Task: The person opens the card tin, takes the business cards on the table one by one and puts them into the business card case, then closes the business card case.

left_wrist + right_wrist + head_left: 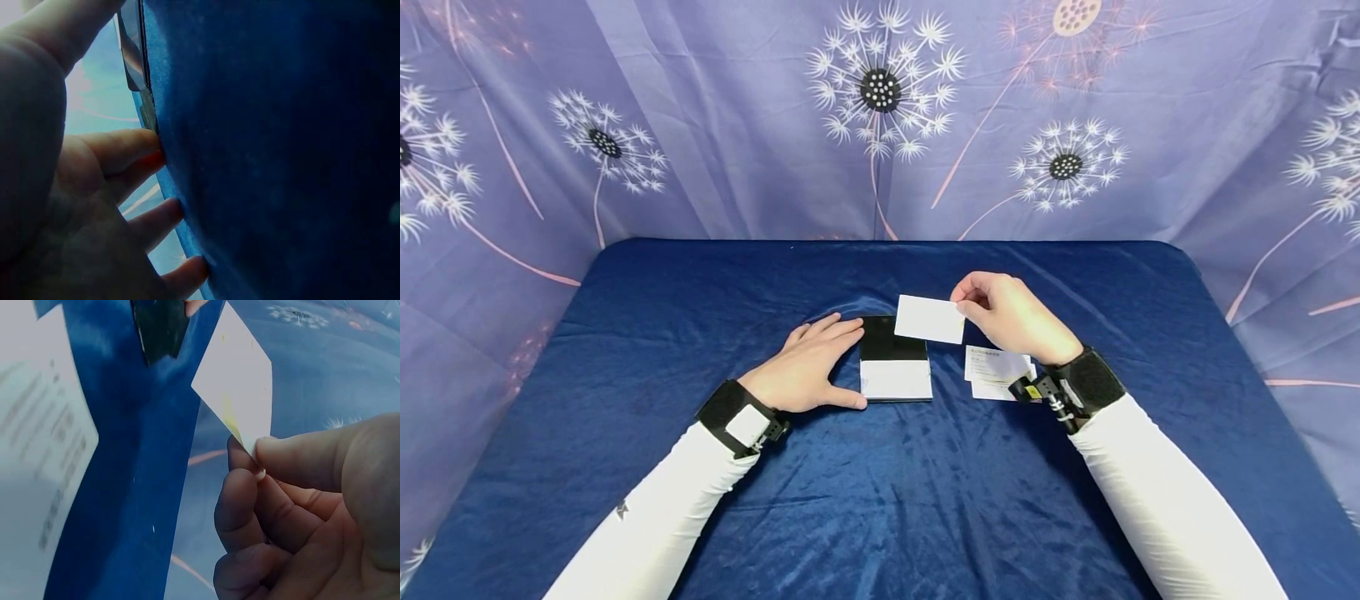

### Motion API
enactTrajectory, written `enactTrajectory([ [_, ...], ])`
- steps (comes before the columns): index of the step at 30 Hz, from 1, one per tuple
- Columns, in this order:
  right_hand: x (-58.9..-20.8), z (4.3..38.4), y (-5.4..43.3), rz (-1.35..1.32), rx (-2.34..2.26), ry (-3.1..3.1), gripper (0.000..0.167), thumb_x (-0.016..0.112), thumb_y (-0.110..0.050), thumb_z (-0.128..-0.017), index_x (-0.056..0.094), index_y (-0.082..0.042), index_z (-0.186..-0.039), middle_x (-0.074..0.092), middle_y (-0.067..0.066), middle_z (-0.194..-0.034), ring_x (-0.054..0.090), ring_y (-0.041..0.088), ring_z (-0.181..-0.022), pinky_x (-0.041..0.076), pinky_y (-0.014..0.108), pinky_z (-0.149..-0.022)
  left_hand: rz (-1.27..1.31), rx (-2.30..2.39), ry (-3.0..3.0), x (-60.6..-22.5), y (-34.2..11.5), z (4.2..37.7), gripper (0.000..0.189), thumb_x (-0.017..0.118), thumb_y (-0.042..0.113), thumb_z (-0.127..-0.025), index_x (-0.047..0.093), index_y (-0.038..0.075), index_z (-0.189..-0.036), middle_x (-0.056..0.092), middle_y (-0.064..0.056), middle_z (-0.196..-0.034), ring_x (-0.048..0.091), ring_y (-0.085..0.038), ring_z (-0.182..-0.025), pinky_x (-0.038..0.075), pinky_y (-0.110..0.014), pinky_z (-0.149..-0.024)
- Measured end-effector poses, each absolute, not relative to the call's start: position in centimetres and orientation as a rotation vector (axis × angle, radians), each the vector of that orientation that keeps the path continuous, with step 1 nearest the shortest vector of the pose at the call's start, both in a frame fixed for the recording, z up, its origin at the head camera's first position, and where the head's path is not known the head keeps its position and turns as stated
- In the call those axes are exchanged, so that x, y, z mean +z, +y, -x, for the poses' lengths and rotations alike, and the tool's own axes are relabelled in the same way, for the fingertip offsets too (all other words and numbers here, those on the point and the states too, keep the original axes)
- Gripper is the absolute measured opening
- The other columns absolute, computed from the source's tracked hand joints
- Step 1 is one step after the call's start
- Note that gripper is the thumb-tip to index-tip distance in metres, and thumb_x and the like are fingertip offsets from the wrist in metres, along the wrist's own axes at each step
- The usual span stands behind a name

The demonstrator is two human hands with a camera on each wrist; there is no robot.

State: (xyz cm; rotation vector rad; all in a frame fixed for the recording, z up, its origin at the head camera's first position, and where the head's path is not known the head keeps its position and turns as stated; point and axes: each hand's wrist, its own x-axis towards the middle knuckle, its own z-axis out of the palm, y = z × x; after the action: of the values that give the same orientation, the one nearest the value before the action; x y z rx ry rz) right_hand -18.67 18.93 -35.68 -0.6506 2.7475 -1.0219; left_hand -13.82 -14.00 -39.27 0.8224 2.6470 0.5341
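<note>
My right hand (pixel 1018 317) pinches a white card (pixel 929 319) by one corner between thumb and fingers. In the head view the card overlaps the upper right of a black card holder (pixel 880 337); the right wrist view shows the pinched card (pixel 234 375) tilted. Another white card (pixel 895 380) covers the holder's near half. Spread flat, my left hand (pixel 805 367) has its thumb and fingertips right at the holder's left edge. Its straight fingers (pixel 125 150) show in the left wrist view, with a dark edge of the holder (pixel 132 56) by them.
Two overlapping printed cards (pixel 996 367) lie right of the holder, partly hidden under the right wrist's camera. A blue velvety cloth (pixel 880 500) covers the table. Behind and at the sides hangs a lilac curtain (pixel 737 125) with dandelion patterns.
</note>
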Motion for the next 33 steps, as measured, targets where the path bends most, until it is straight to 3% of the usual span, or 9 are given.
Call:
enactTrajectory([
  [16, -36.2, 18.8, 15.9, 0.724, -1.018, 2.750, 0.010, 0.062, -0.006, -0.106, 0.072, -0.008, -0.105, 0.071, 0.004, -0.094, 0.062, 0.020, -0.082, 0.049, 0.039, -0.079, -0.818, 0.535, 2.647, -39.3, -13.9, 13.8, 0.106, 0.079, 0.062, -0.090, 0.030, 0.010, -0.169, 0.023, -0.006, -0.175, 0.009, -0.035, -0.163, 0.012, -0.067, -0.124],
  [33, -37.4, 18.5, 14.5, 0.799, -1.009, 2.688, 0.012, 0.060, -0.005, -0.107, 0.072, -0.007, -0.108, 0.072, 0.004, -0.096, 0.061, 0.019, -0.079, 0.050, 0.038, -0.076, -0.812, 0.523, 2.647, -39.3, -13.8, 13.8, 0.107, 0.079, 0.061, -0.090, 0.028, 0.011, -0.170, 0.024, -0.006, -0.175, 0.009, -0.036, -0.163, 0.013, -0.067, -0.124],
])
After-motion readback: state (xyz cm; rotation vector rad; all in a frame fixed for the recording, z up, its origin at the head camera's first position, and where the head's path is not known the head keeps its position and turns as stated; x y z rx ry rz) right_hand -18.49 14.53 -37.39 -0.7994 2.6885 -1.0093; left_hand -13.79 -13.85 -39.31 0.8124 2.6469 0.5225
